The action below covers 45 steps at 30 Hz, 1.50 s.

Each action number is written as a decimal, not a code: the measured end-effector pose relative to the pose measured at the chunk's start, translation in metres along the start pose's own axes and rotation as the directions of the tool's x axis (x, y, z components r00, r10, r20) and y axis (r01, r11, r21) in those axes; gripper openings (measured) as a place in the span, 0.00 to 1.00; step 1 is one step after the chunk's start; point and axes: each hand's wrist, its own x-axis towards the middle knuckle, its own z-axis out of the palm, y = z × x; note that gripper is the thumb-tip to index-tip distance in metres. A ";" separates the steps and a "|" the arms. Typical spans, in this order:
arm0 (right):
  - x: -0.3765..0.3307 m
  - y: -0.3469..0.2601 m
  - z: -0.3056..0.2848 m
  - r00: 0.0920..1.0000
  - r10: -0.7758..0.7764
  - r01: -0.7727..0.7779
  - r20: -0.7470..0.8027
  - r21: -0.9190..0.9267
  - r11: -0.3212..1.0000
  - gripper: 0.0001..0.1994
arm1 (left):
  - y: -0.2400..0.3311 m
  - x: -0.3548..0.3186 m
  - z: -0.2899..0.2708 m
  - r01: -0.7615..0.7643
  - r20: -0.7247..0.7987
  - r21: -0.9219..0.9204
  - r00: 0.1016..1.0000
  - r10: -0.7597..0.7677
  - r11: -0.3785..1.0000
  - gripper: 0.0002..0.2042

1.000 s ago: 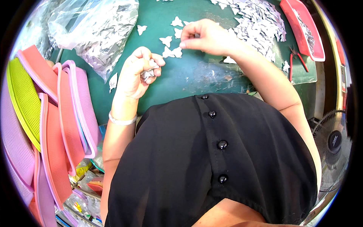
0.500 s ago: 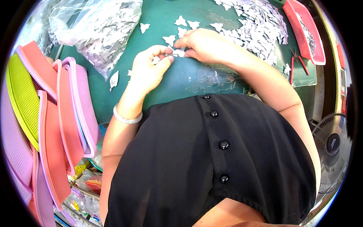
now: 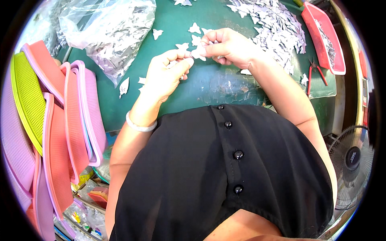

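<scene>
Between my hands is a small whitish butterfly-shaped piece (image 3: 198,53), held just above the green tabletop. My left hand (image 3: 167,72) pinches its left side between thumb and fingertips, and something pale shows inside the curled fingers. My right hand (image 3: 225,47) grips the piece's right side with thumb and forefinger, the other fingers curled in. Several loose pieces like it lie just beyond my fingertips, one of them a pale piece (image 3: 194,28). Next to my left wrist are another small piece (image 3: 142,80) and a leaf-shaped silvery piece (image 3: 124,87).
A large heap of the same pieces (image 3: 277,32) covers the far right. Beside it stand a pink basket (image 3: 341,66) with small metal parts and red-handled pliers (image 3: 319,74). A clear bag of pieces (image 3: 108,44) sits far left. Stacked plastic baskets (image 3: 58,152) crowd the left; a fan (image 3: 352,160) stands right.
My right hand has lifted and turned, its fingers now curled around the piece's right side. My left hand has shifted slightly right, and the held piece is now more visible between them.
</scene>
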 end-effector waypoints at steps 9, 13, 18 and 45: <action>-0.013 0.009 0.008 0.971 -0.183 0.189 -0.151 0.022 0.982 0.07 | 0.017 0.005 0.011 0.069 -0.074 -0.065 0.995 -0.073 0.996 0.07; -0.016 0.010 0.009 0.956 -0.221 0.211 -0.191 -0.070 0.975 0.08 | 0.013 0.009 0.013 0.015 -0.053 -0.048 0.998 -0.018 0.999 0.05; -0.015 0.017 0.006 0.964 -0.200 0.210 -0.174 0.042 0.977 0.07 | 0.015 0.010 0.013 0.020 -0.042 -0.027 0.999 -0.021 0.999 0.05; -0.026 0.025 0.016 0.885 -0.374 0.330 -0.279 -0.192 0.924 0.07 | 0.021 0.010 0.019 0.024 -0.055 -0.085 0.998 -0.029 0.996 0.07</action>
